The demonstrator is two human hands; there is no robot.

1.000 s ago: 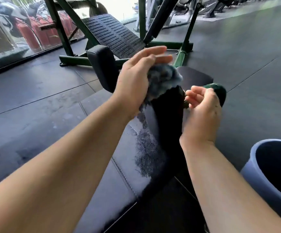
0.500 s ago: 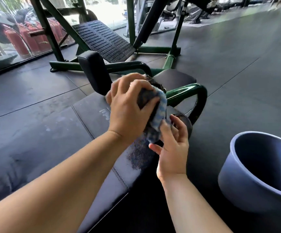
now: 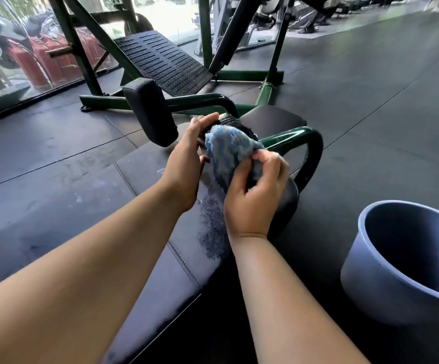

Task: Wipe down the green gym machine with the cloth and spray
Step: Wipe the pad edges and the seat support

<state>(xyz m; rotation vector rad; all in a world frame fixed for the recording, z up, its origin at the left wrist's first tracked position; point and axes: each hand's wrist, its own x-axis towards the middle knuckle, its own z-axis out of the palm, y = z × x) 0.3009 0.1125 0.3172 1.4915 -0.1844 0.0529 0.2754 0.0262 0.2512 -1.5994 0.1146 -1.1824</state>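
The blue-and-white cloth [image 3: 229, 151] is bunched between both hands above the black seat pad [image 3: 160, 248] of the green gym machine [image 3: 315, 148]. My left hand [image 3: 187, 158] curls round the cloth's far side, its thumb up against a black grip [image 3: 227, 118]. My right hand [image 3: 255, 190] pinches the cloth's near edge with its fingertips. The cloth sits against the glossy green curved bar. A damp, speckled patch [image 3: 213, 229] shows on the pad below the hands. No spray bottle is in sight.
A blue-grey plastic tub [image 3: 365, 264] stands on the dark rubber floor at the right. A black roller pad [image 3: 150, 111] juts up just left of my hands. Behind it are the ribbed footplate [image 3: 160, 61], the green frame legs and a glass wall.
My left hand has turned off the top of the cloth to its left side. My right hand has risen from under the cloth and now pinches its near edge.
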